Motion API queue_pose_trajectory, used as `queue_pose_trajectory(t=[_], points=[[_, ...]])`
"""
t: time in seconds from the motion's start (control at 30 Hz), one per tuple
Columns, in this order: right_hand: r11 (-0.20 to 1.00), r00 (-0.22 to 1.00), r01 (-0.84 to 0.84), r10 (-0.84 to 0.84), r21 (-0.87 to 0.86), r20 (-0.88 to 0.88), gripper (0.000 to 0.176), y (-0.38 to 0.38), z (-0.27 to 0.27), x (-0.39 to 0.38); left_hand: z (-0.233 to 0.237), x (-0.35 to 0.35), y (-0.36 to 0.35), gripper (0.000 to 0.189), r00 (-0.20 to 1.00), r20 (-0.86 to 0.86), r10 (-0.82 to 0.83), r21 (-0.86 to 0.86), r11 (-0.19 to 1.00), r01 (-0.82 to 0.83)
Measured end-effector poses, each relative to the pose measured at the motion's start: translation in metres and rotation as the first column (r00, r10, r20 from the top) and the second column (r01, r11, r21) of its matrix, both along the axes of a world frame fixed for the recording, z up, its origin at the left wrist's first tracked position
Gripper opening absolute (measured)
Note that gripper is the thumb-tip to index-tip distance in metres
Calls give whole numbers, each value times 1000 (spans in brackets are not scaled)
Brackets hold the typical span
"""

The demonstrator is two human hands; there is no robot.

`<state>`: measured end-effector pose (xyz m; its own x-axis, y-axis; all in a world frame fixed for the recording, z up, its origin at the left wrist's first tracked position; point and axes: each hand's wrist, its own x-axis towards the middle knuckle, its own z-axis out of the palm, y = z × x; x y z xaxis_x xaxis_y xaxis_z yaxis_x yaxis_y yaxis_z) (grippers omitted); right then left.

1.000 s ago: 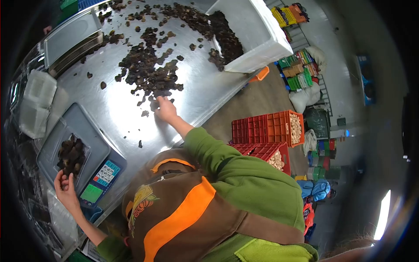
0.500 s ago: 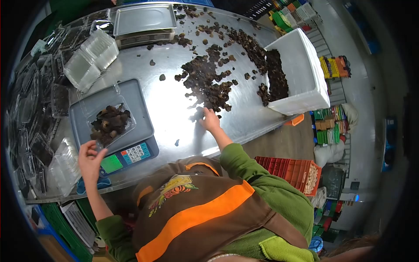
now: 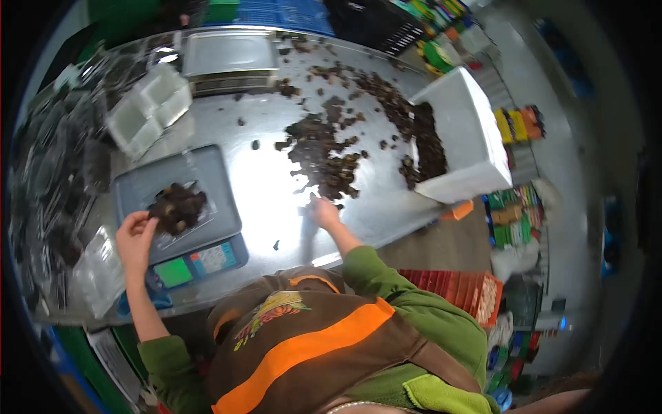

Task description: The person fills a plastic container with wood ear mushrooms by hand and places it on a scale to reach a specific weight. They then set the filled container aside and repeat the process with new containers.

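My left hand (image 3: pixel 136 238) is at the left edge of a clear plastic tray (image 3: pixel 205 215) holding dark brown mushroom-like pieces (image 3: pixel 178 208). Its thumb and fingers close at the edge of that pile; what they pinch is hard to make out. The tray rests on a grey scale (image 3: pixel 224 179) with a lit green display (image 3: pixel 173 272). Over the metal table, my right hand (image 3: pixel 323 212) is beside the lower end of a larger dark heap (image 3: pixel 321 155). Its fingertips are blurred, and whatever they hold is hidden.
Clear plastic containers (image 3: pixel 52 186) pile up along the left. A second scale (image 3: pixel 229 55) stands at the back. On the right, a white foam box (image 3: pixel 469 138) lies on its side with dark pieces spilling out. A red crate (image 3: pixel 455 286) is below the table edge (image 3: pixel 393 241).
My left hand has moved up to the pieces in the tray, its fingers closing. The whole view has shifted slightly, and my right hand remains near the heap's lower end.
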<state>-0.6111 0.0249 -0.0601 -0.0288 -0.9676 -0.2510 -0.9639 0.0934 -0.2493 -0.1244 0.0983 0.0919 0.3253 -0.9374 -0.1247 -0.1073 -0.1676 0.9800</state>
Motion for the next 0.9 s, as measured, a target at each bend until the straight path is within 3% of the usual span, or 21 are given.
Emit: queue_pose_trajectory(t=[0.07, 0.13, 0.2, 0.27, 0.3, 0.37, 0.4, 0.43, 0.47, 0.5, 0.53, 0.57, 0.6, 0.67, 0.77, 0.83, 0.9], points=[[996, 999, 53, -53, 75, -7, 25, -2, 6, 3, -22, 10, -14, 23, 916, 399, -49, -42, 997, 71], [996, 997, 74, -73, 52, -9, 24, -1, 12, 6, -30, 16, -18, 28, 854, 514, -80, -20, 994, 105], [992, 992, 111, -114, 55, 47, 19, 0, 28, 8, -51, 30, -17, 34, 945, 314, -87, 10, 996, 88], [988, 980, 125, -108, -94, 166, 14, 1, 7, -2, -53, 41, -13, 36, 962, 249, -108, 74, 993, 92], [994, 973, 101, -92, -31, 212, 30, -2, 12, -3, -57, 46, -9, 36, 961, 241, -137, 72, 990, 123], [988, 886, 151, -129, -13, 445, 15, -8, 17, 6, -69, 55, -5, 38, 983, 180, -43, 33, 999, 37], [987, 825, 121, -43, -102, 563, 13, -10, 27, 16, -78, 62, -6, 38, 983, 172, -68, 30, 997, 64], [979, 720, 202, -141, -11, 679, 12, -11, 49, 34, -89, 72, -6, 39, 986, 155, -57, 72, 996, 47], [992, 725, 127, -78, -22, 684, 12, -17, 68, 51, -94, 79, -3, 41, 989, 145, -32, 117, 993, 15], [996, 640, 85, -72, 22, 765, 12, -22, 87, 70, -80, 70, -4, 42, 988, 151, 17, 180, 983, -45], [998, 537, 6, -59, 67, 842, 12, -28, 102, 92, -98, 78, -6, 43, 990, 143, 1, 98, 995, -16], [993, 454, -77, -43, 88, 890, 11, -34, 109, 114, -85, 62, -8, 42, 994, 108, 7, -11, 1000, -6], [978, 366, -177, -39, 111, 930, 11, -39, 116, 137, -71, 50, -7, 41, 997, 60, 42, 17, 999, -43], [938, 395, -321, 8, 130, 919, 11, -45, 145, 181, -44, 27, -13, 36, 995, -6, 102, -44, 994, -102], [903, 395, -425, 118, 68, 911, 16, -51, 162, 239, -32, 23, -21, 35, 985, 42, 166, -36, 986, -165], [818, 379, -470, 527, -332, 761, 20, -54, 162, 266, -28, 21, -24, 35, 985, 21, 171, -55, 984, -169], [781, 428, -498, 600, -378, 676, 21, -58, 156, 280, -26, 23, -22, 35, 982, 30, 184, -55, 982, -182]])
